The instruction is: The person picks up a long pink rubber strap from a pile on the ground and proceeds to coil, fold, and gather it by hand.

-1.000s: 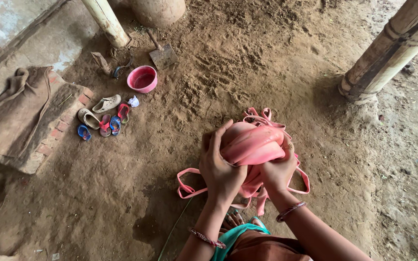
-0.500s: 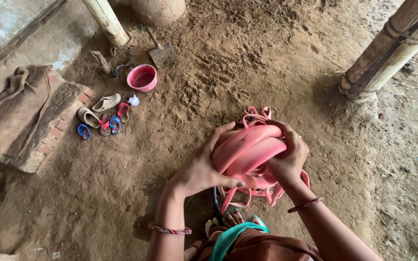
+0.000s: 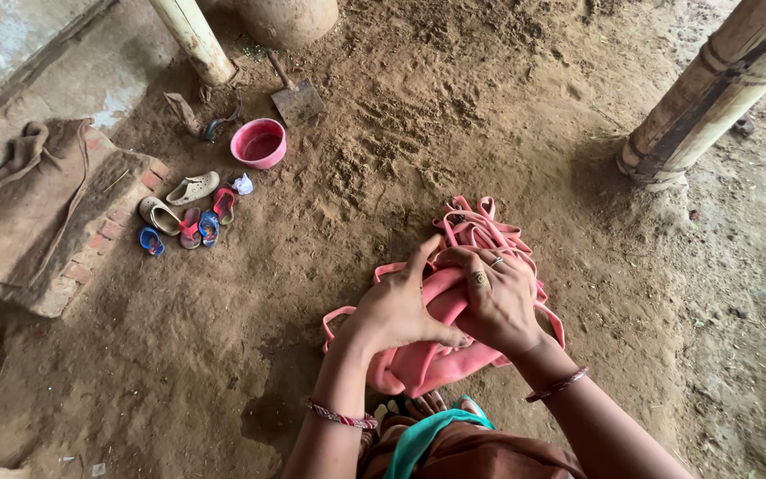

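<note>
Smooth pink rubbery strips [image 3: 480, 232], glossy plastic bowl [image 3: 259, 144], rough earthen floor [image 3: 489, 115]

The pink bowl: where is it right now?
In the head view the pink bowl sits upper left on the dirt floor, between the shovel and the sandals.

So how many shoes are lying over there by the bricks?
5, perhaps more hidden: a pale clog, tan slipper, blue sandal, and two sandals beside the brick ledge.

Both forearms stretched forward, bangles on the wrists. Left hand [image 3: 396, 310] palm down, fingers [image 3: 421, 263] spread and curved, thumb toward the right. Right hand [image 3: 494, 302] just beside it, touching, ringed fingers [image 3: 480, 266] bent, gripping.
</note>
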